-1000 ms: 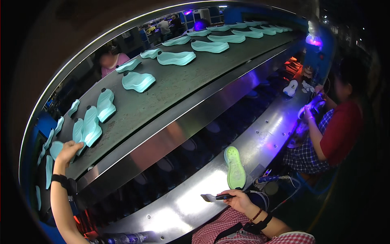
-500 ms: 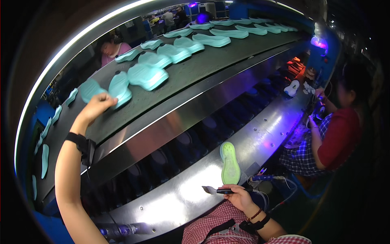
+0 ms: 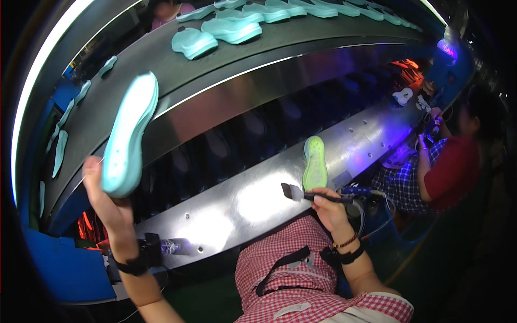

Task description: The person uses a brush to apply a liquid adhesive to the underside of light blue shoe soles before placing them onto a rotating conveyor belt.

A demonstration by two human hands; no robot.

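Observation:
Raised off the belt at the left, a light turquoise shoe sole [image 3: 129, 134] is gripped at its lower end by my left hand [image 3: 107, 207]. It stands nearly upright, tilted a little to the right; some of my fingers are behind it. A flat brush [image 3: 293, 192] with dark bristles and a black handle lies across my right hand [image 3: 329, 209], whose fingers close round the handle. Just beyond that hand, a yellow-green shoe sole [image 3: 315, 163] lies flat on the metal ledge [image 3: 269, 191].
Several turquoise soles [image 3: 237, 29] lie along the dark conveyor belt [image 3: 161, 70]. Below it runs a dark channel with dim shoe shapes [image 3: 215, 142]. A clear bottle [image 3: 172, 246] lies at the ledge's near left. A co-worker in red [image 3: 452, 172] sits at the right.
My left hand has lifted a turquoise sole off the belt and brought it nearer. The brush has shifted slightly right and up in my right hand. The head view has turned downward.

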